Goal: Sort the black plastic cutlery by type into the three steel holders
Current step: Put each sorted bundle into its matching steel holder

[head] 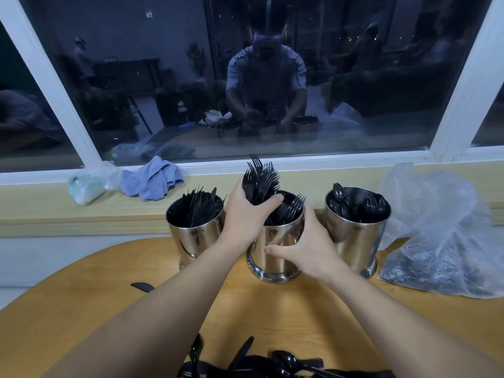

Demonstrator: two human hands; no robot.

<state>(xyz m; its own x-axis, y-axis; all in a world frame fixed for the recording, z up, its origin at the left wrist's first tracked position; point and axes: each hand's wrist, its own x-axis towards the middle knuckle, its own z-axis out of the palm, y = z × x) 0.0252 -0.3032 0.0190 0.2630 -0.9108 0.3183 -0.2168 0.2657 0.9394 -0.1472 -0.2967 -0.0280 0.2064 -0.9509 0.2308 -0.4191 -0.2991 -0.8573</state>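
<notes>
Left hand [246,214] fingers grip a bundle of forks [260,181] above the middle holder [275,241]. Right hand [308,248] fingers wrap that holder's side on the surface [272,309]. Knives holder [195,230] left, spoons holder [357,233] right.

You faced a wide window [245,77] with a white frame [51,85]; the glass was dark and reflected a dim room behind you, with dark furniture and seated figures faintly visible. Below the glass ran a pale wooden sill [81,211], and under it a strip of light wall [68,257]. A rounded wooden tabletop [272,304] stood against that wall. On the sill lay a crumpled blue cloth [151,178] beside a small clear plastic bag [87,184]. The light on the tabletop was warm and even.
</notes>
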